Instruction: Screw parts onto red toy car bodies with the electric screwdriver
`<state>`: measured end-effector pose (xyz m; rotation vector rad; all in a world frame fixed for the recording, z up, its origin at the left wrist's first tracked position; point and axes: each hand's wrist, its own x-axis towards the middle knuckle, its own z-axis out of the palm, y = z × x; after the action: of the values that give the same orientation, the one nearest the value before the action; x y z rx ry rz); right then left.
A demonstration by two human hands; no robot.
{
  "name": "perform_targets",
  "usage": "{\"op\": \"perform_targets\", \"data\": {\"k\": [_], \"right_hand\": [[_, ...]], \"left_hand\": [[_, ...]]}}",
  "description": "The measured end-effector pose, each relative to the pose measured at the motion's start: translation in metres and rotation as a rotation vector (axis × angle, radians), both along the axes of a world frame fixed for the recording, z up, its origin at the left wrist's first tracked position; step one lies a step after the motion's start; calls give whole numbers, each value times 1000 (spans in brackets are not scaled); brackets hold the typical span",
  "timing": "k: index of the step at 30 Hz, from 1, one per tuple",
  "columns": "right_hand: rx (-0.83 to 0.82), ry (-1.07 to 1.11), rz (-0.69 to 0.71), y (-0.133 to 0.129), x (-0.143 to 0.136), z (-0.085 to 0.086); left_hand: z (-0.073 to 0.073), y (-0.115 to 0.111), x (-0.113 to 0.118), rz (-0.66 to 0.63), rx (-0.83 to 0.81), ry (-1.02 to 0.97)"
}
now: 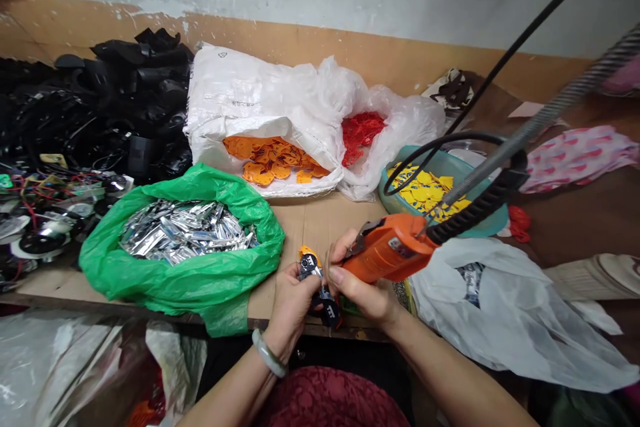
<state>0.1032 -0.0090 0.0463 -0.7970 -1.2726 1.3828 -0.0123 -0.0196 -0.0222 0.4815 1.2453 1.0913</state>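
My left hand [293, 300], with a pale bangle at the wrist, grips a small plastic assembly [330, 313] with black, silver and yellow-orange parts. My right hand [367, 295] is wrapped round an orange electric screwdriver [393, 253], which lies tilted with its nose toward the assembly. Fingers hide the screwdriver's tip, so I cannot tell whether it touches the assembly. Both hands are close together over the front edge of the cardboard-covered bench [300, 217]. Left of them stands a green plastic bag [255, 273] full of silvery strips [185, 230].
Behind lie a white sack [240, 83] with orange pieces [280, 157] and a clear bag with red pieces [361, 133]. A teal basin [493, 217] holds yellow pieces. Black parts [140, 93] are heaped at left. A black cable [500, 70] and spring [550, 103] hang from upper right.
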Motion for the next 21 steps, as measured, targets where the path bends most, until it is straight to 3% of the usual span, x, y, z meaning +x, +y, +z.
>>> {"op": "perform_targets", "data": {"k": [2,5,7,11,15,17,21], "right_hand": [[7,61,11,2,0,-2],[49,195,-103,8,8,-2],[90,196,-241,15,20,0],[110,-65,-508,21,42,0],[275,-130,-875,-3,40,-15],[229,-193,-789,-22,30,-28],[41,-425,-251,-45,7,-48]], "left_hand": [[0,-2,-4,-5,28,-25],[2,-5,-16,-36,67,-94],[4,-7,-28,-78,91,-221],[4,-12,-51,-124,149,-492],[0,-13,-63,-119,177,-618],[-4,-11,-65,-124,195,-669],[-8,-7,-64,-140,230,-700]]}}
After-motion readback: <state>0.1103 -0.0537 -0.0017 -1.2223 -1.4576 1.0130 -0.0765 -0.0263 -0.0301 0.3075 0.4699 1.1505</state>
